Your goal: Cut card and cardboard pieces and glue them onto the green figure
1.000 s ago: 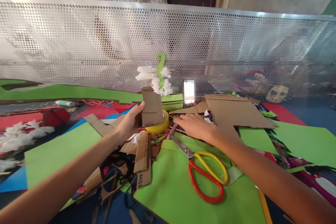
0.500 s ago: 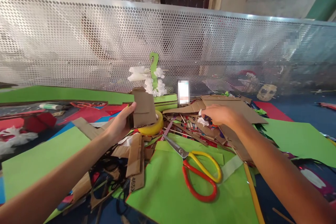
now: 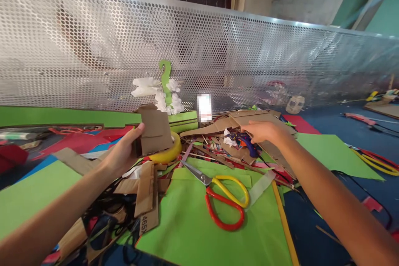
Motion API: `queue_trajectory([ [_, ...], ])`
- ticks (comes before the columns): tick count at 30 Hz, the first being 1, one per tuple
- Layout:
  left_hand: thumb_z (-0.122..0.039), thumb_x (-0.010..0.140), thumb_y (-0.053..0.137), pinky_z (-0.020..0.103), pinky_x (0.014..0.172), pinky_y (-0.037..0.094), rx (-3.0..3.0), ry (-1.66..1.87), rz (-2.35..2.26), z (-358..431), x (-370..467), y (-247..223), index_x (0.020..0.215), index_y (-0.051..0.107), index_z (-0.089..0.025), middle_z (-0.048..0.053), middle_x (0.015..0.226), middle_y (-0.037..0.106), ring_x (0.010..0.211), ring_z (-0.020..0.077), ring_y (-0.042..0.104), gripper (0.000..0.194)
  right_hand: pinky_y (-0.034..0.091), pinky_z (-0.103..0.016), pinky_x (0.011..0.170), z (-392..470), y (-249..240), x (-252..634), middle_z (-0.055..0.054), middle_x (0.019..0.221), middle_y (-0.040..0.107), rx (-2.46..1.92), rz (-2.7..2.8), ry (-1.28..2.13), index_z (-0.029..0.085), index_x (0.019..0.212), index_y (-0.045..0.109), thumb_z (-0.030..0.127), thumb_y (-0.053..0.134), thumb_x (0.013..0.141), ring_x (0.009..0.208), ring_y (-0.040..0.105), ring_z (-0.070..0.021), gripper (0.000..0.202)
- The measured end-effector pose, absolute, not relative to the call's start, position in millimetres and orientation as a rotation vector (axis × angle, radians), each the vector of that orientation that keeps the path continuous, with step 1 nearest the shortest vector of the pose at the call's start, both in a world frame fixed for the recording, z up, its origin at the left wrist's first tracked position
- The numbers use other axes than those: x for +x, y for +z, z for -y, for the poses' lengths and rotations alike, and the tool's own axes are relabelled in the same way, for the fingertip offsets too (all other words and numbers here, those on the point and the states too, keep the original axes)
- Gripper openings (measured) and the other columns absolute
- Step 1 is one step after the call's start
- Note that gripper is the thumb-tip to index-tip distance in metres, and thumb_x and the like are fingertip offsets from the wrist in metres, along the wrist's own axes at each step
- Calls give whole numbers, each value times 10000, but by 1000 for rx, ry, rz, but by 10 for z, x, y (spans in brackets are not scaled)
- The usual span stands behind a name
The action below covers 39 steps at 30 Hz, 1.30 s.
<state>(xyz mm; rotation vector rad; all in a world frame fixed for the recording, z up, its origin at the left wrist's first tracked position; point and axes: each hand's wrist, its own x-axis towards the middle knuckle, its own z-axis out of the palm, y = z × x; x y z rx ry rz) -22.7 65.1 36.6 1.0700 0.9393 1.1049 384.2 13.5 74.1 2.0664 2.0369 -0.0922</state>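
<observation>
My left hand [image 3: 126,145] is closed around a folded brown cardboard piece [image 3: 156,131], thumb on its near face. Just right of and below the cardboard lies a yellow tape roll [image 3: 170,149]. My right hand [image 3: 264,131] hovers by a blue hot glue gun [image 3: 249,145] with an orange trigger. Its fingers look loosely stretched out, with the gun lying below them on the scraps; some fingertips are hidden. Crumpled white paper [image 3: 230,139] sits at the gun's tip. Scissors [image 3: 207,181] with red and yellow handles lie spread on a green sheet [image 3: 187,224].
Behind stands a perforated metal panel [image 3: 124,41]. A green hook-shaped piece with white tufts [image 3: 166,87] rises before it, beside a blurred bright screen [image 3: 205,108]. Cardboard scraps [image 3: 145,191] and cords clutter the left. More scissors [image 3: 374,160] lie right, past another green sheet [image 3: 324,149].
The view has turned right, so things sit further left. My right hand has shifted right relative to the scraps, exposing more of the glue gun. My left hand keeps hold of the cardboard.
</observation>
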Motion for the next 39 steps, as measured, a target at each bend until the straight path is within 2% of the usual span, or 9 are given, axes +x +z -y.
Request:
queue_trajectory([
  [3, -544, 937, 646, 381, 1007, 614, 1073, 1091, -922, -646, -225, 370, 1304, 690, -156, 96, 1337, 739, 1279, 312, 677, 536, 475, -423, 1050, -82, 779, 3748, -170, 1453, 613, 2004, -1995, -55, 218, 1302, 669, 167, 694, 865, 1370, 581, -341, 441],
  [7, -528, 935, 652, 384, 995, 618, 1076, 1072, -915, -650, -226, 363, 1271, 705, -136, 110, 1289, 762, 1223, 320, 708, 519, 500, -468, 967, 22, 674, 3503, -229, 1267, 708, 2004, -2025, 65, 167, 1431, 569, 273, 676, 908, 1215, 672, -401, 544],
  [13, -542, 931, 651, 403, 997, 614, 1072, 1074, -948, -645, -223, 361, 1267, 707, -128, 127, 1219, 790, 1180, 324, 728, 536, 524, -434, 876, 136, 494, 3327, -287, 1204, 723, 2063, -1947, 60, 83, 1538, 435, 46, 630, 850, 1182, 685, -422, 716],
  [17, -564, 899, 694, 396, 979, 621, 1089, 1072, -917, -632, -224, 374, 1287, 692, -129, 134, 1222, 788, 1163, 324, 736, 583, 505, -415, 841, 139, 463, 3343, -291, 1197, 722, 2039, -1961, 2, 77, 1631, 270, -2, 578, 854, 1171, 683, -420, 839],
  [23, -561, 869, 748, 338, 944, 629, 1062, 1035, -865, -673, -261, 328, 1248, 715, -159, 119, 1316, 749, 1251, 318, 694, 554, 408, -322, 711, 101, 519, 3330, -195, 1039, 733, 2251, -2174, -43, 127, 1448, 395, 197, 593, 918, 940, 705, -337, 570],
  [28, -554, 881, 742, 323, 929, 630, 1066, 1056, -859, -717, -278, 305, 1303, 690, -175, 104, 1330, 742, 1231, 300, 708, 570, 303, -273, 602, 24, 449, 3275, -32, 859, 655, 2417, -2404, -112, 209, 1182, 417, 235, 608, 877, 668, 567, -197, 361],
  [31, -543, 905, 716, 327, 888, 642, 1073, 1058, -865, -696, -263, 326, 1308, 678, -168, 102, 1278, 767, 1163, 292, 743, 551, 330, -265, 606, -59, 346, 3259, 34, 786, 599, 2480, -2600, -379, 238, 1066, 391, 253, 617, 856, 631, 519, -165, 309],
  [34, -528, 925, 698, 324, 864, 646, 1077, 1056, -856, -660, -243, 352, 1271, 685, -148, 110, 1241, 781, 1140, 298, 752, 514, 414, -271, 664, -132, 265, 3230, 44, 814, 605, 2515, -2747, -936, 248, 1027, 381, 265, 636, 833, 696, 564, -160, 321],
  [39, -517, 931, 690, 310, 877, 641, 1071, 1057, -847, -646, -243, 366, 1316, 666, -145, 109, 1306, 750, 1222, 303, 715, 536, 484, -291, 721, -236, 214, 3141, -25, 940, 678, 2474, -2720, -1845, 202, 1060, 564, 278, 746, 776, 818, 620, -165, 347],
])
